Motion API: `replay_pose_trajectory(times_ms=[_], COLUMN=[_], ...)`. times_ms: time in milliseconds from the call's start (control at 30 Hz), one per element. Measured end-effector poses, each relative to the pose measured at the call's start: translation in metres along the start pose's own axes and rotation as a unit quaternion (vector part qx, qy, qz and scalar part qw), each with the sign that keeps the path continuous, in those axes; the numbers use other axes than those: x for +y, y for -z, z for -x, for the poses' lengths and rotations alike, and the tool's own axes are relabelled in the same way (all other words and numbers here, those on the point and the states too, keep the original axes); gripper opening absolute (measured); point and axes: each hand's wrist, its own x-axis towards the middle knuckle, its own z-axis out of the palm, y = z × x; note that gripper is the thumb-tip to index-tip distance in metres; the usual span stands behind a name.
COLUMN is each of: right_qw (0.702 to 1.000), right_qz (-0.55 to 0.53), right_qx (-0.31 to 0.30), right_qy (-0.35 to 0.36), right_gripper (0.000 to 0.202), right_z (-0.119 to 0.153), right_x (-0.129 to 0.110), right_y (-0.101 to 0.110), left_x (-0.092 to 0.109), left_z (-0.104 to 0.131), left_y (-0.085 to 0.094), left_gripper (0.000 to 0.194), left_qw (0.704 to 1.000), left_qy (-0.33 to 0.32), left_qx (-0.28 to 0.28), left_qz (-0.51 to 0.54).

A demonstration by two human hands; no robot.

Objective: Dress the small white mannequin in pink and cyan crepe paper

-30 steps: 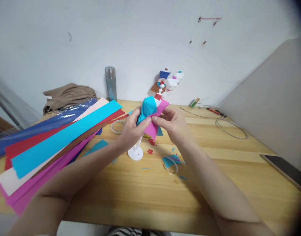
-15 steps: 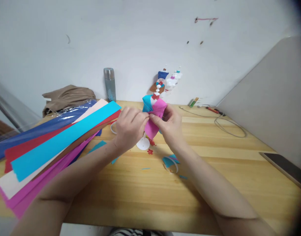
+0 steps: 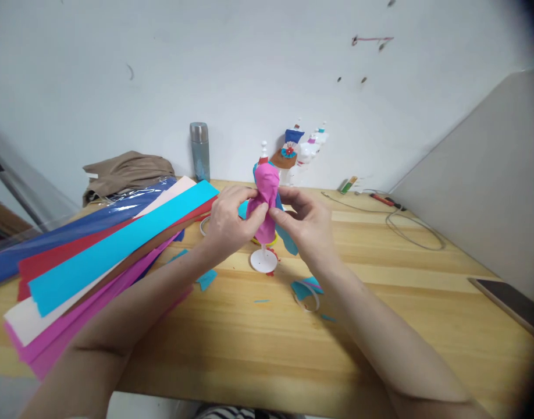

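A miniature dress form (image 3: 263, 160) stands upright on its round white base (image 3: 263, 261), with a red band at its neck. Pink crepe paper (image 3: 267, 179) covers its front, and blue crepe paper (image 3: 287, 235) shows behind and to the right. My left hand (image 3: 234, 218) is closed on the pink paper at the waist from the left, thumb pressed to the front. From the right, my right hand (image 3: 304, 224) pinches the same waist, its thumb almost meeting the left one. The fingers behind the form are partly hidden.
Long crepe paper strips (image 3: 118, 244) fan out at the left beside a brown cloth (image 3: 127, 174). A flask (image 3: 199, 151) and other dressed forms (image 3: 293, 152) stand at the back. Blue scraps (image 3: 207, 279), a roll of tape (image 3: 308, 299), a cable (image 3: 415, 240) and a phone (image 3: 511, 305) lie about.
The form has gone from tilted and raised to upright, a little lower and left. Pink paper now lies over its front, and both thumbs have come together at the waist.
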Motion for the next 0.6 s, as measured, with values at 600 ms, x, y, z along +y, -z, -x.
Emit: replay_pose_trajectory(times_ms=[600], right_qw=[0.999], right_qz=[0.003], right_qx=[0.033], right_qy=[0.009], right_gripper=[0.014], right_z=[-0.011], right_x=[0.008], right_y=[0.007], left_x=[-0.026], left_z=[-0.01], left_y=[-0.014], left_gripper=[0.019], left_qw=[0.97], left_qy=[0.164], left_qx=[0.019], left_qz=[0.18])
